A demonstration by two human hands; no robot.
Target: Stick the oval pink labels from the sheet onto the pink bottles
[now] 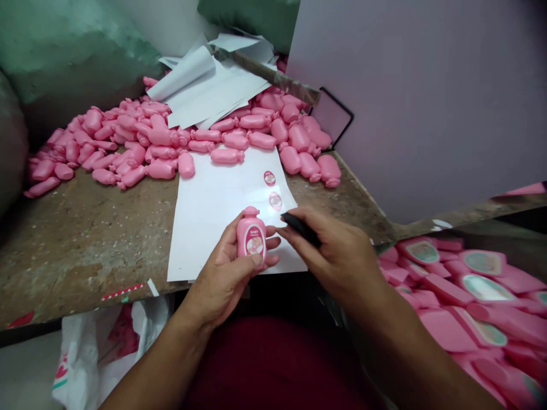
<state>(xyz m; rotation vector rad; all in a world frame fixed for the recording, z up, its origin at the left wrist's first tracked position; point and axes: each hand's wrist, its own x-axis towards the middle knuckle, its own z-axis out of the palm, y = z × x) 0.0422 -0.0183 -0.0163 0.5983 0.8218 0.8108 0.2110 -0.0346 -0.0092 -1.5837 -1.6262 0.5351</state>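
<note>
Pink bottle [245, 239] sat in the left hand's [224, 276] partly curled grip, its cap [250, 211] pointing toward the bench's [106, 233] far side; the right hand [342, 250], closed around a black tool [301, 228], was just to its right.

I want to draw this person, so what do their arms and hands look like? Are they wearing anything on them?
The left hand and right hand have no gloves. I can't see any watch or bracelet, or a ring, though some fingers are partly hidden. No sleeves show on the forearms. Dark red cloth, probably clothing, shows between them.
</note>
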